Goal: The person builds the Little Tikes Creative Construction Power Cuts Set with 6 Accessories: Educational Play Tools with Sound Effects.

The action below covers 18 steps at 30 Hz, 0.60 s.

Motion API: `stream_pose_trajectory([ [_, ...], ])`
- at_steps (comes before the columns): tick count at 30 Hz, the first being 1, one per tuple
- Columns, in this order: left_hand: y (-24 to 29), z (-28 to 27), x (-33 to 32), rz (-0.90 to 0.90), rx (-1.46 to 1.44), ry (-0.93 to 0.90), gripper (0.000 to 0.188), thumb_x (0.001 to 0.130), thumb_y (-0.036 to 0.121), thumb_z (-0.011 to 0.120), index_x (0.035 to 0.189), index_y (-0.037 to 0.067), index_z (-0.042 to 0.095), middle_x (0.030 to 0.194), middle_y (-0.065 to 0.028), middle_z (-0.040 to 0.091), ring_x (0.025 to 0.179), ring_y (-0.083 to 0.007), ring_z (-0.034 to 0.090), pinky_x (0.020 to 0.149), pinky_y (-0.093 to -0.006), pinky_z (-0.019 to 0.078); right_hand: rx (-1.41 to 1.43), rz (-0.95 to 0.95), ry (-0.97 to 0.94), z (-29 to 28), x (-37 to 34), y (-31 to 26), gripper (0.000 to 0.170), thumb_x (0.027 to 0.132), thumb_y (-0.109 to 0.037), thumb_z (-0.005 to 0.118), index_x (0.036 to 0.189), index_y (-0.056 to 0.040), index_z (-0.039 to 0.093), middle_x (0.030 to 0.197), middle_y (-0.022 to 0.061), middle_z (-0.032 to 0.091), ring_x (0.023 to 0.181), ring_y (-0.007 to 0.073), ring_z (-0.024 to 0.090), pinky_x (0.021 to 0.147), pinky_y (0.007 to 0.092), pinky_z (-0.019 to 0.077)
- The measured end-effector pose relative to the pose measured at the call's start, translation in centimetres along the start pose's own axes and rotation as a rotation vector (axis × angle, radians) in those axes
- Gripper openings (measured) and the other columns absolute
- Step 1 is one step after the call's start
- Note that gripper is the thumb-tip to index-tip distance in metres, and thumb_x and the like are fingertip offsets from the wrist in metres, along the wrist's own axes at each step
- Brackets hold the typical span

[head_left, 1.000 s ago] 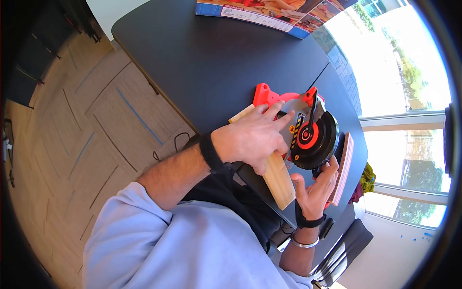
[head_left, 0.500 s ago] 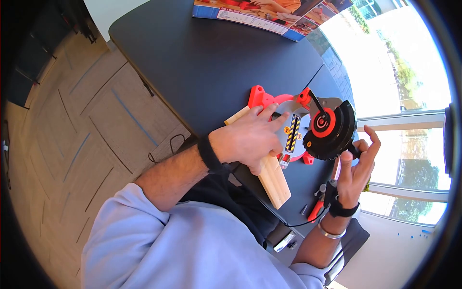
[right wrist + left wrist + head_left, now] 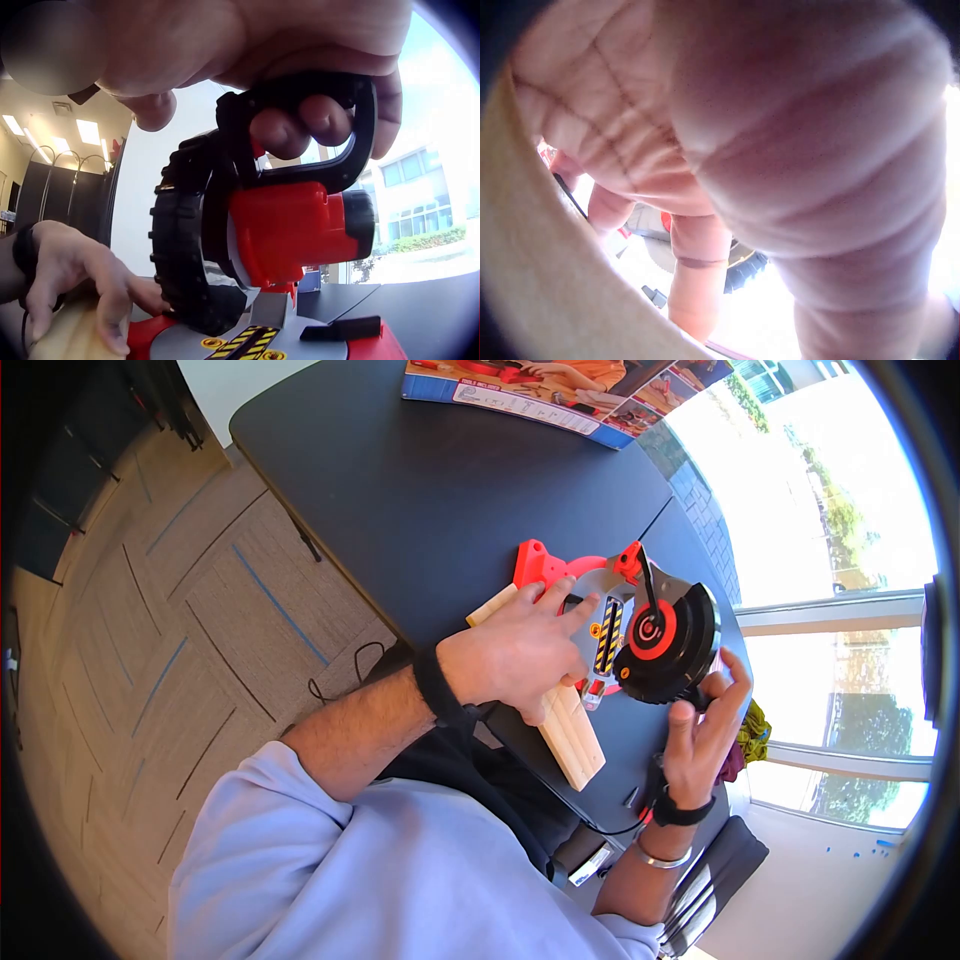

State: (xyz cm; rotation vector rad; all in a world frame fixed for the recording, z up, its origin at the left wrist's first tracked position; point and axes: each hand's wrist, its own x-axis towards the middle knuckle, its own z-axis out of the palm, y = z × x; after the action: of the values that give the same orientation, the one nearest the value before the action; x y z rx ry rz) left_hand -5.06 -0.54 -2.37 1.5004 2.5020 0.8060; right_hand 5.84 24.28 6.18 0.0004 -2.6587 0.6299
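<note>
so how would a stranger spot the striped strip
On the dark table, find the red and black toy saw. The strip lies on its round grey plate. Its slanted yellow and black stripes set it apart from the small round stickers beside it.

The toy saw is red, black and grey, and it sits on the dark table with its bumpy black wheel lifted up, so the yellow and black stripes show. The long, pale piece of wood lies flat right by the saw's 8 o'clock side, one end pointing to 11 o'clock and the other to 5 o'clock.
</note>
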Motion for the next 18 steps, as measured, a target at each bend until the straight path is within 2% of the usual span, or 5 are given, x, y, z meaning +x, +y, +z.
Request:
stream_pose_trajectory([
  [5, 0.3, -0.6, 0.0, -0.005, 0.019, -0.017, 0.049, 0.060, 0.034, 0.098, 0.108, 0.028, 0.088, 0.173, -0.0242, 0.039, 0.158, -0.0539, 0.031, 0.117, -0.0628, 0.0419, 0.039, 0.040, -0.016, 2.7, -3.3, 0.8, 0.114, 0.092, -0.089, 0.060, 0.153, 0.0061, 0.044, 0.105, 0.0151, 0.063, 0.088, 0.0234, 0.057, 0.077, 0.0379, 0.0487],
  [9, 0.2, -0.2, 0.1, -0.009, 0.024, -0.009, 0.051, 0.060, 0.034, 0.098, 0.109, 0.029, 0.088, 0.174, -0.0240, 0.039, 0.157, -0.0542, 0.032, 0.116, -0.0631, 0.0424, -0.024, 0.017, -0.010, 3.1, -3.9, 1.6, 0.116, 0.092, -0.090, 0.059, 0.155, 0.0063, 0.042, 0.114, 0.0180, 0.062, 0.091, 0.0235, 0.058, 0.078, 0.0379, 0.0492],
  [12, 0.2, -0.2, 0.1, -0.006, 0.028, -0.010, 0.050, 0.059, 0.034, 0.098, 0.108, 0.029, 0.088, 0.174, -0.0237, 0.038, 0.157, -0.0545, 0.032, 0.116, -0.0631, 0.0434, 0.060, 0.042, -0.034, 1.3, -1.9, -0.3, 0.117, 0.092, -0.090, 0.059, 0.155, 0.0059, 0.041, 0.108, 0.0167, 0.063, 0.090, 0.0233, 0.058, 0.078, 0.0374, 0.0491],
  [15, 0.2, -0.3, 0.3, -0.009, 0.031, -0.029, 0.049, 0.060, 0.033, 0.097, 0.107, 0.028, 0.088, 0.174, -0.0234, 0.038, 0.157, -0.0548, 0.032, 0.115, -0.0632, 0.0441, 0.036, -0.036, 0.041, -1.2, 1.5, -0.3, 0.115, 0.093, -0.089, 0.060, 0.156, 0.0056, 0.040, 0.087, 0.0094, 0.058, 0.081, 0.0195, 0.054, 0.077, 0.0342, 0.0466],
  [18, 0.1, -0.3, 0.2, -0.006, 0.043, -0.038, 0.048, 0.061, 0.034, 0.096, 0.107, 0.028, 0.088, 0.173, -0.0233, 0.038, 0.156, -0.0551, 0.033, 0.114, -0.0633, 0.0450, 0.036, -0.076, 0.059, -2.1, 4.4, -1.0, 0.107, 0.098, -0.085, 0.057, 0.155, 0.0051, 0.042, 0.084, 0.0054, 0.053, 0.076, 0.0171, 0.049, 0.071, 0.0349, 0.0422],
])
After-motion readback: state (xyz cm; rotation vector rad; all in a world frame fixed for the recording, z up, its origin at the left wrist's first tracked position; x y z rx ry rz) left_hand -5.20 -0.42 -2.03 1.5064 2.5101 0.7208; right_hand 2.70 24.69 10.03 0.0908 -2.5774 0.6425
